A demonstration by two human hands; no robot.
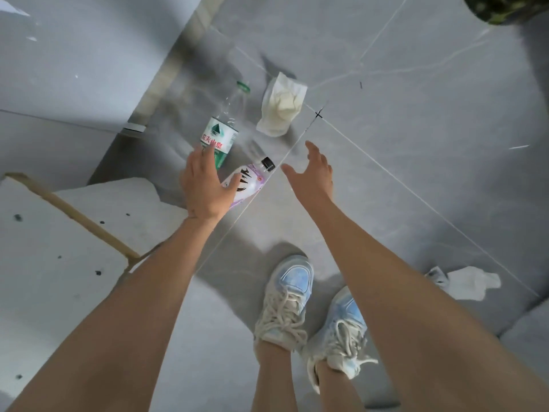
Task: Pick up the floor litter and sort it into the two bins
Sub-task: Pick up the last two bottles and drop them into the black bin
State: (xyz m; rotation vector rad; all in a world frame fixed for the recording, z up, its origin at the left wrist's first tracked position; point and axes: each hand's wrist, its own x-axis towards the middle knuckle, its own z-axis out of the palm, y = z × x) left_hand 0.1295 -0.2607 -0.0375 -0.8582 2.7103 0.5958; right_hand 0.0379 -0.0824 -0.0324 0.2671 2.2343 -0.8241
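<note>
Reaching down, the left hand (205, 185) spreads its fingers over the purple-labelled bottle (251, 181) on the grey tile floor (416, 144); the right hand (315, 171) hovers empty, palm spread. A clear water bottle (227, 123) lies just beyond, crumpled tissue (282, 105) beside it. White boards (59, 248) crowd the left; another tissue (466, 282) sits near the shoes (297, 292).

Open hands (205, 185) over 2 bottles (221, 135)
</note>
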